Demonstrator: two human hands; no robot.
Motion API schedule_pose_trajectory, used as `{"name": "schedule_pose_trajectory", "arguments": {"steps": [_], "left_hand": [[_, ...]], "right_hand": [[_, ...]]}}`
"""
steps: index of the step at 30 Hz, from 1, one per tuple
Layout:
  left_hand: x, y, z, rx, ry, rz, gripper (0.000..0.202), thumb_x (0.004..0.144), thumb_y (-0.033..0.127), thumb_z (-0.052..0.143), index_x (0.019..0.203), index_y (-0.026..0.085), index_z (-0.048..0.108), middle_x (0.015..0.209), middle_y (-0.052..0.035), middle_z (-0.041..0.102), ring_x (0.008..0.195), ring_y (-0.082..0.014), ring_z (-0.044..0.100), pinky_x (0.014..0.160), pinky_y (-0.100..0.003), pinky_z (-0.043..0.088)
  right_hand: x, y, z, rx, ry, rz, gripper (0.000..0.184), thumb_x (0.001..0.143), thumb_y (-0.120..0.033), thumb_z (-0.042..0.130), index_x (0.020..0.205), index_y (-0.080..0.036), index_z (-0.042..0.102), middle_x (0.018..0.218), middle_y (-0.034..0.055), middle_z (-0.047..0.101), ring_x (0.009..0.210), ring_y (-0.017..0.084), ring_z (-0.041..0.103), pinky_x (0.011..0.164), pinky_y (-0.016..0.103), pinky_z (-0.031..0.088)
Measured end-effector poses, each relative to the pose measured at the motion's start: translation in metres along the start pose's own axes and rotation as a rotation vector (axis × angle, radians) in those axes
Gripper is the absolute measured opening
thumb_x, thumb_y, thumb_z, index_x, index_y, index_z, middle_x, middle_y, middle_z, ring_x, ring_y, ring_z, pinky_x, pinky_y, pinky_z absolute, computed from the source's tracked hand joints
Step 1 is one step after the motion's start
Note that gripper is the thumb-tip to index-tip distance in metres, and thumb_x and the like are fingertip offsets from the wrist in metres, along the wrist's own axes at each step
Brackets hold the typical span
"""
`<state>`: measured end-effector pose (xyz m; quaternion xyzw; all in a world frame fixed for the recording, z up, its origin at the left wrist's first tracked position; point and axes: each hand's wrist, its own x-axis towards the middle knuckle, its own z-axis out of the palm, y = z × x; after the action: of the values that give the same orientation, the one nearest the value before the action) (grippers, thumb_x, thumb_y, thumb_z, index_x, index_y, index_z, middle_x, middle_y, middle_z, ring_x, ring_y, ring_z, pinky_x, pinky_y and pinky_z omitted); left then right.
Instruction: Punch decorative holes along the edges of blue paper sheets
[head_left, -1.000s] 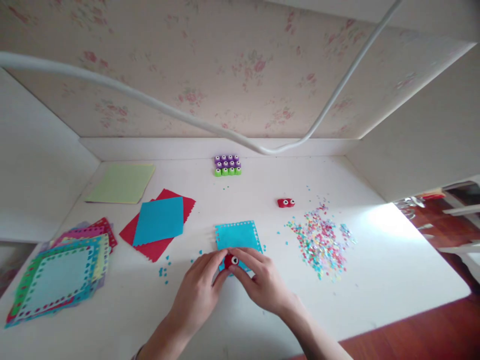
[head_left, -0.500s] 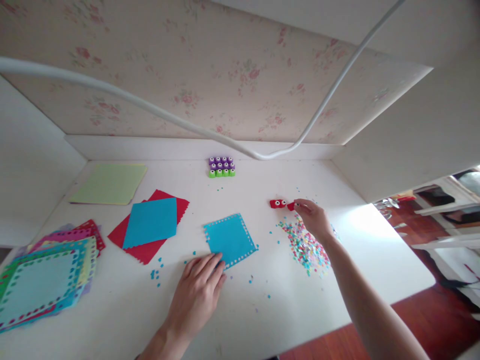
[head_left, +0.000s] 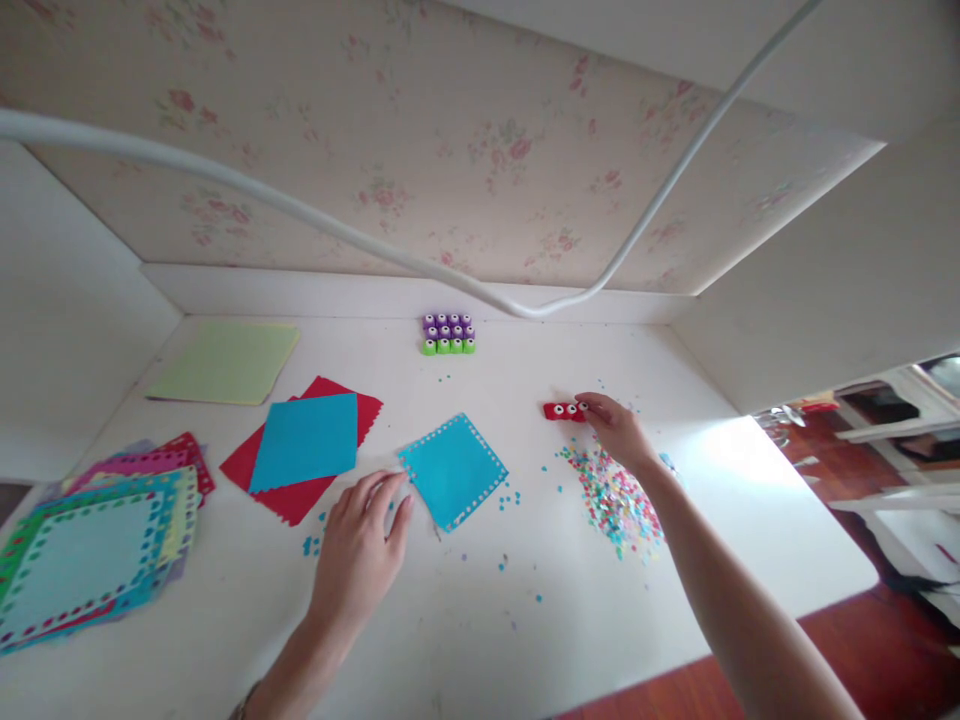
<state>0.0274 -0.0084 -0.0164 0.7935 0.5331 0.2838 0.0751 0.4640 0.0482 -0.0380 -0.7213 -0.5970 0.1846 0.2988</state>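
A blue square of paper [head_left: 453, 472] with small holes punched along its edges lies turned like a diamond on the white table. My left hand [head_left: 364, 535] is at its left corner, fingertips at the edge and thumb held apart, so the hand is open. Farther right, my right hand [head_left: 616, 432] pinches a red craft punch [head_left: 583, 408] at the right end of a short row of red craft punches [head_left: 559, 411]. Its fingers partly hide that punch. Just below the right hand spreads a heap of colourful paper confetti [head_left: 611, 500].
Purple and green craft punches [head_left: 448, 335] stand in rows near the wall. To the left lie a plain blue sheet [head_left: 306, 440] on red sheets [head_left: 240, 465], a pale green stack [head_left: 225, 362] and a pile of punched sheets [head_left: 90, 560]. A white cable [head_left: 330, 222] hangs across the view.
My right hand has brought the red punch against the others in the row. My left hand has slid left off the blue paper's lower edge, and the paper has turned.
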Motion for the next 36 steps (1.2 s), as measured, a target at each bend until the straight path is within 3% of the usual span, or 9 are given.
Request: {"name": "schedule_pose_trajectory", "arguments": {"steps": [5, 14, 19, 22, 25, 27, 32, 36], "left_hand": [[0.027, -0.009, 0.008, 0.002, 0.0, -0.044, 0.035, 0.095, 0.038, 0.054, 0.122, 0.015, 0.053, 0.119, -0.0128, 0.062, 0.109, -0.0283, 0.057, 0.093, -0.042, 0.046], [0.038, -0.011, 0.019, 0.074, -0.125, -0.024, 0.039, 0.092, 0.038, 0.057, 0.124, 0.014, 0.055, 0.12, -0.013, 0.063, 0.11, -0.0311, 0.056, 0.097, -0.043, 0.043], [0.043, -0.009, 0.019, 0.12, -0.21, -0.062, 0.043, 0.089, 0.032, 0.061, 0.127, 0.013, 0.056, 0.114, -0.0139, 0.065, 0.104, -0.0321, 0.058, 0.092, -0.042, 0.045], [0.046, -0.01, 0.017, 0.072, -0.271, -0.111, 0.034, 0.088, 0.029, 0.06, 0.119, 0.013, 0.06, 0.103, -0.0119, 0.068, 0.095, -0.0302, 0.061, 0.086, -0.04, 0.046], [0.047, -0.012, 0.011, -0.065, -0.293, -0.176, 0.018, 0.089, 0.029, 0.057, 0.101, 0.017, 0.064, 0.093, -0.0085, 0.07, 0.089, -0.0275, 0.063, 0.08, -0.037, 0.047], [0.047, -0.012, 0.007, -0.21, -0.292, -0.251, 0.019, 0.09, 0.036, 0.056, 0.094, 0.019, 0.063, 0.09, -0.007, 0.07, 0.088, -0.0263, 0.065, 0.078, -0.035, 0.048], [0.044, -0.003, -0.001, -0.86, -0.291, -0.622, 0.038, 0.083, 0.054, 0.062, 0.099, 0.019, 0.06, 0.094, -0.0068, 0.072, 0.085, -0.0231, 0.07, 0.073, -0.031, 0.053], [0.043, 0.007, -0.004, -1.185, -0.233, -0.873, 0.045, 0.075, 0.051, 0.074, 0.101, 0.017, 0.058, 0.091, -0.0069, 0.072, 0.087, -0.0228, 0.071, 0.071, -0.03, 0.056]], "right_hand": [[-0.002, -0.005, -0.003, -0.054, 0.001, -0.007, 0.036, 0.087, -0.034, 0.049, 0.116, -0.022, 0.067, 0.106, 0.0072, 0.073, 0.095, 0.023, 0.068, 0.082, 0.035, 0.052], [-0.002, -0.025, -0.021, -0.327, 0.081, 0.082, 0.035, 0.081, -0.051, 0.058, 0.085, -0.022, 0.076, 0.082, 0.0075, 0.071, 0.078, 0.025, 0.063, 0.073, 0.034, 0.043], [-0.001, -0.033, -0.017, -0.354, 0.046, 0.099, 0.037, 0.088, -0.046, 0.047, 0.087, -0.023, 0.076, 0.078, 0.0045, 0.072, 0.077, 0.022, 0.064, 0.071, 0.03, 0.042], [-0.003, -0.036, -0.015, -0.335, 0.03, 0.115, 0.038, 0.089, -0.044, 0.045, 0.088, -0.023, 0.076, 0.076, 0.004, 0.072, 0.076, 0.021, 0.065, 0.069, 0.029, 0.042], [-0.007, -0.04, -0.016, -0.311, 0.046, 0.155, 0.042, 0.089, -0.047, 0.043, 0.092, -0.021, 0.076, 0.076, 0.0046, 0.073, 0.073, 0.021, 0.067, 0.066, 0.028, 0.043], [-0.009, -0.042, -0.017, -0.302, 0.071, 0.191, 0.046, 0.091, -0.049, 0.04, 0.096, -0.02, 0.075, 0.075, 0.0055, 0.073, 0.071, 0.021, 0.067, 0.065, 0.028, 0.044], [-0.01, -0.046, -0.018, -0.311, 0.076, 0.221, 0.041, 0.086, -0.047, 0.047, 0.095, -0.021, 0.077, 0.081, 0.0064, 0.075, 0.078, 0.023, 0.068, 0.068, 0.029, 0.045], [-0.009, -0.046, -0.018, -0.305, 0.072, 0.206, 0.037, 0.085, -0.046, 0.05, 0.093, -0.023, 0.079, 0.081, 0.005, 0.075, 0.077, 0.022, 0.067, 0.069, 0.029, 0.046]]}}
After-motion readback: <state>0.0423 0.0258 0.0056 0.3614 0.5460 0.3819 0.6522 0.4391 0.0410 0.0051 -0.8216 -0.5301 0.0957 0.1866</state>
